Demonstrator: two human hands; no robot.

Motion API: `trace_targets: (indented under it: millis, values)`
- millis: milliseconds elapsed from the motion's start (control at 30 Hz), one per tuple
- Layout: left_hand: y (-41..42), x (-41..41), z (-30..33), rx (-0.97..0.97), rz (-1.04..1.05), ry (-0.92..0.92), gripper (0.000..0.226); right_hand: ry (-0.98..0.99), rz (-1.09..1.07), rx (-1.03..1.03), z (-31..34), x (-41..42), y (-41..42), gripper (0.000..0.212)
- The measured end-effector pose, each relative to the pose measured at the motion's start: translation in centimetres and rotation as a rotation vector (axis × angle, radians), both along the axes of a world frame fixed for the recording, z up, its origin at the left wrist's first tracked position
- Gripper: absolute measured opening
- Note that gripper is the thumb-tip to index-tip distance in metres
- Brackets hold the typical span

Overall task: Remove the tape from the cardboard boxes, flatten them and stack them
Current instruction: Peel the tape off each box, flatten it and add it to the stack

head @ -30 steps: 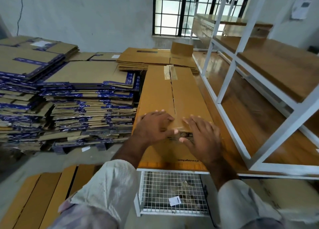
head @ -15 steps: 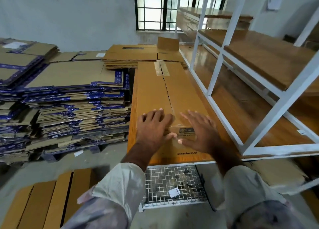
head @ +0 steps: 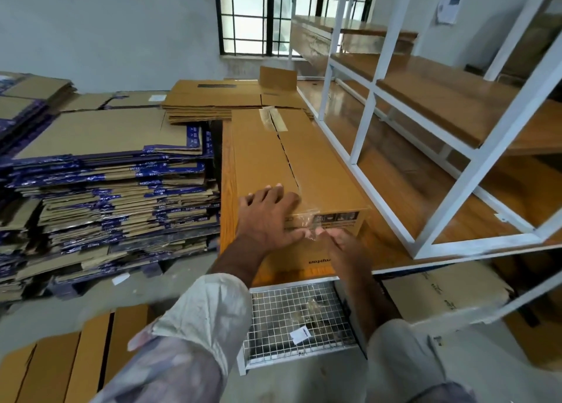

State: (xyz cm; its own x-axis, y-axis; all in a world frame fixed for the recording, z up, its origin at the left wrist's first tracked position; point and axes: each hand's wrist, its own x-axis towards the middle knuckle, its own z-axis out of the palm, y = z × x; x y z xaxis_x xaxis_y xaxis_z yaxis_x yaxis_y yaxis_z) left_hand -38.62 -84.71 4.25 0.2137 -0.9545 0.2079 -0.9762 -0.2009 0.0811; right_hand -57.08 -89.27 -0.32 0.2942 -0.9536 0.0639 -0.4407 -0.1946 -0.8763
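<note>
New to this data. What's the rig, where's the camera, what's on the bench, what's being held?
There is no robot: a person works with bare hands, filmed by one wide-angle camera on their head, looking forward and down. A long cardboard box lies on a wooden bench. The left hand presses flat on the box's near end. The right hand pinches clear tape that is lifting off that end. More tape sits at the far end. Flattened cartons are stacked to the left; a white shelving frame stands to the right.
</note>
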Motion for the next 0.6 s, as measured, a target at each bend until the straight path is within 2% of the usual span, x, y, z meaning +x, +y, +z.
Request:
trace_targets:
  millis: [100,167,267,300,367,433,500,600]
  values:
    - [0.4,0.2,0.3,0.020,-0.026,0.023,0.082,-0.053,0.058,0.082,0.3,0.3,0.3,0.027]
    - [0.7,0.2,0.9,0.053,-0.044,0.114,0.085,-0.105,0.084,0.121,0.8,0.1,0.4,0.024]
    - [0.5,0.4,1.8,0.069,-0.021,0.324,0.053,-0.079,0.095,0.014,1.0,-0.6,0.7,0.027]
    - [0.4,0.5,1.9,0.059,-0.014,0.342,0.049,-0.058,0.108,-0.032,0.8,-0.9,1.0,0.030]
    - [0.4,0.4,1.4,0.053,-0.022,0.273,0.060,-0.045,0.148,-0.076,0.0,-1.7,1.5,0.033]
    - [0.5,0.1,0.9,0.045,-0.036,0.163,0.076,-0.086,0.153,-0.034,-0.4,-2.0,1.5,0.023]
    - [0.5,0.0,0.4,0.020,-0.038,0.101,0.077,-0.139,0.109,0.013,-0.2,-1.8,1.4,0.014]
    - [0.3,0.3,-0.1,0.002,-0.031,0.066,0.069,-0.209,0.067,-0.035,0.9,-2.5,2.4,0.037]
